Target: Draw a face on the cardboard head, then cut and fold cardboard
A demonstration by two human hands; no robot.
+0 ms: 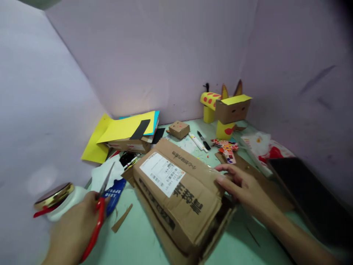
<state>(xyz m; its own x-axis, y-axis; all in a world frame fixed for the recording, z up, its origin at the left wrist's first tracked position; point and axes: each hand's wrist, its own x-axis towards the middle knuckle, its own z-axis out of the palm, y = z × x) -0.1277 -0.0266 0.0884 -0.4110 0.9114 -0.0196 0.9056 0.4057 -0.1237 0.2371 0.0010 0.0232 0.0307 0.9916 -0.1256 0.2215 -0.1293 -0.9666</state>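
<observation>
My left hand (78,221) grips a pair of scissors (101,211) by the red handles, its blades pointing up and away over scraps at the left. In the middle lies a flattened brown cardboard box (176,184), printed with black characters and bearing a white shipping label (162,173). At the box's right edge my right hand (239,182) pinches the cardboard between thumb and fingers. The box's near right end gapes, showing folded layers. A thin cardboard strip (122,218) rests on the table between the scissors and the box.
A white jar with a gold lid (55,197) stands left. Yellow sheets (127,127) top a box behind. A cardboard-and-yellow-paper animal (233,110) stands at the back right, near markers (197,141) and a small box (179,129). A dark phone-like slab (309,198) juts in at right.
</observation>
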